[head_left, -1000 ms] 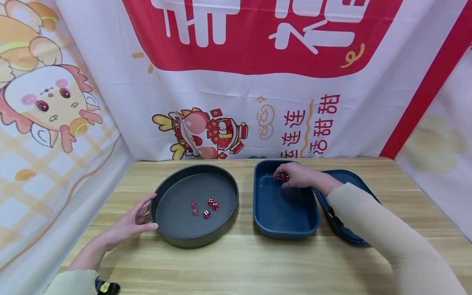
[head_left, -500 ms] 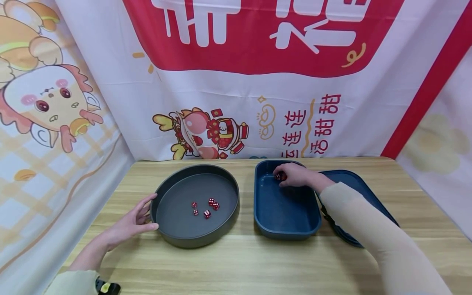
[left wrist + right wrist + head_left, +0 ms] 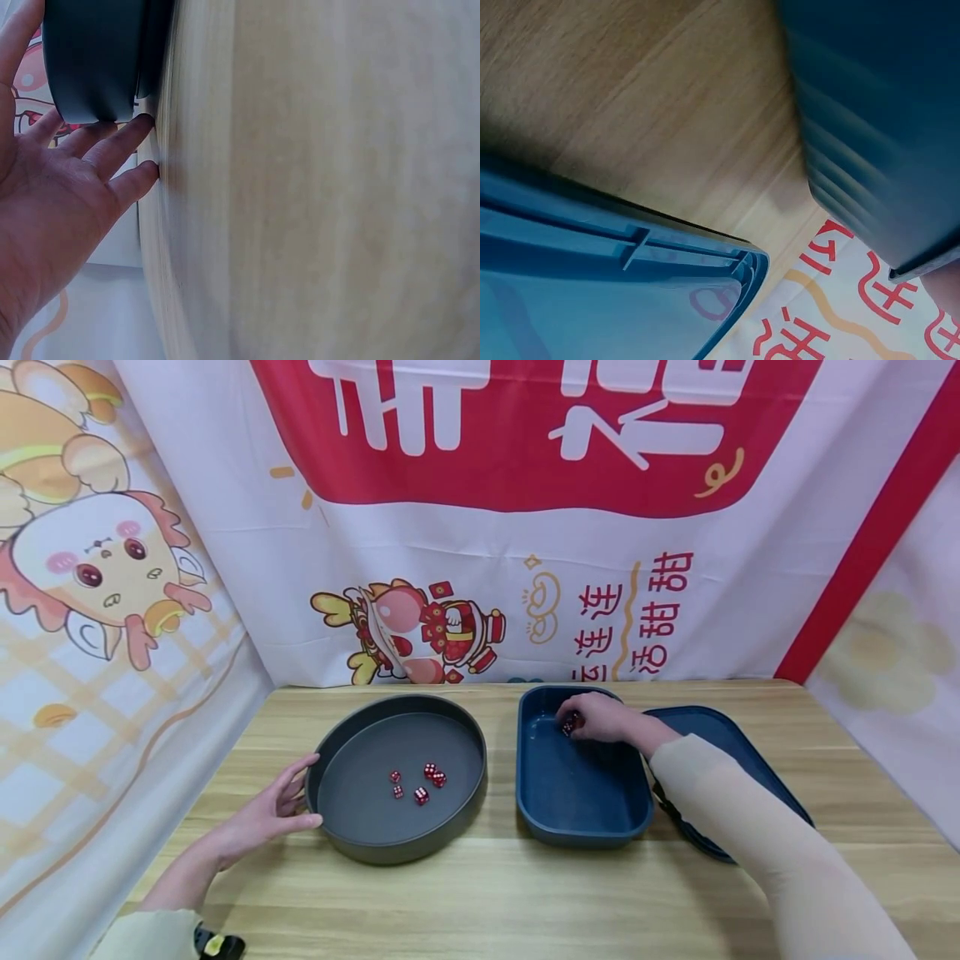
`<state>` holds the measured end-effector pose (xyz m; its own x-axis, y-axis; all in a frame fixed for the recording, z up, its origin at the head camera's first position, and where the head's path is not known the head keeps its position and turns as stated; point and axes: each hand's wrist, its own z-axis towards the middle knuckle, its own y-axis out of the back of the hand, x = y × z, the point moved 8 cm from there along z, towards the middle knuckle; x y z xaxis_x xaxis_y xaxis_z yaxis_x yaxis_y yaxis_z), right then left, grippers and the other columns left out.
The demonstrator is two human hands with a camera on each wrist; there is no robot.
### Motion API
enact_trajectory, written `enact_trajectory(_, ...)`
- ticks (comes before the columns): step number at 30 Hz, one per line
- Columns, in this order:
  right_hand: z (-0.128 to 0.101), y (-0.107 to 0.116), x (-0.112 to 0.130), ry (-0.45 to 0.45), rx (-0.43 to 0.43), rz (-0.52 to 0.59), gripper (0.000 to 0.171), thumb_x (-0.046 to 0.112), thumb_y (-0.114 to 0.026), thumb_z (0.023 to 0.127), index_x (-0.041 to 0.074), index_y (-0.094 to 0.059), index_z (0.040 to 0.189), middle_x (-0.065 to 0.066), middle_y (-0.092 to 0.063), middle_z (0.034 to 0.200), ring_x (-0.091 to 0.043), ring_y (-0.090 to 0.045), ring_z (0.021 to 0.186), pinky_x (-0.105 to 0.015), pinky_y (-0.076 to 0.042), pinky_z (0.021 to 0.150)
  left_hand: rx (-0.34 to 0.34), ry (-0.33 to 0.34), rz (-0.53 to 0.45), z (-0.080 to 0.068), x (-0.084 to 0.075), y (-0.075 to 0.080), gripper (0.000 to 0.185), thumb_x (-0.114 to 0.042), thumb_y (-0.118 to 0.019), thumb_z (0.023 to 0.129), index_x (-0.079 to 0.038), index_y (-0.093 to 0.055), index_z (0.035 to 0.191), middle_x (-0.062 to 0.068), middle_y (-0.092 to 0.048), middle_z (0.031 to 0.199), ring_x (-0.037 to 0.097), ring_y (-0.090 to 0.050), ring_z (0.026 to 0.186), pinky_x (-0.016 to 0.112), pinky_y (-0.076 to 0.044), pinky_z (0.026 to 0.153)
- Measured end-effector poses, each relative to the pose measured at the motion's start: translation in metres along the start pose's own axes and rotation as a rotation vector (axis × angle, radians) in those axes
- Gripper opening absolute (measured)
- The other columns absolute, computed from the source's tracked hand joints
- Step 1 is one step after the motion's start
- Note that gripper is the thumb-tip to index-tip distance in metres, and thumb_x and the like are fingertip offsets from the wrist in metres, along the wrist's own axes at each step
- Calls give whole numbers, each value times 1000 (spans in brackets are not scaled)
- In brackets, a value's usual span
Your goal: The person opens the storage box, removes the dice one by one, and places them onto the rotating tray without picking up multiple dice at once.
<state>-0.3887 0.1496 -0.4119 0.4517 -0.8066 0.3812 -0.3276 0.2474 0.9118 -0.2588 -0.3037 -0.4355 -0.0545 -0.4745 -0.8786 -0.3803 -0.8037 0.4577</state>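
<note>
The left hand (image 3: pixel 262 814) spreads its fingers widely against the wall of the round pan (image 3: pixel 397 853), where five red dice (image 3: pixel 422 796) lie. The right arm (image 3: pixel 750 827) stretches forward; the right hand (image 3: pixel 598 718) bends down into the blue box (image 3: pixel 585 838), fingers curled around other dice (image 3: pixel 572 725) near its far end.

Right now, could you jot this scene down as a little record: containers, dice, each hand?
Round pan: grey, on the wooden table
Dice in pan: five red dice
Blue box: right of the pan
Blue lid: right of the box, partly hidden by the sleeve
Left hand: at the pan's left side, fingers spread
Right hand: inside the box, fingertips at more dice; grip and count unclear
</note>
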Motion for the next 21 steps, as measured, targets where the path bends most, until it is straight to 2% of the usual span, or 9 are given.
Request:
enact_trajectory(11,-2,-8,2,31,51,67,19,6,-70,88,12,-70,106,0,-65,95,-13,-60,82,-34,-53,77,-1,-6,5,-1,-2,-1,90,-14,-68,92,-14,-5,157,35,-5,154,52,-18,137,62,-25,105)
enact_trajectory(21,-2,-5,8,68,44,24,17,6,-71,88,12,-72,103,2,-65,93,-13,-59,80,-33,-53,75,3,-11,4,-2,-1,-1,90,-13,-67,92,-14,-5,157,36,-3,153,53,-18,136,62,-28,104)
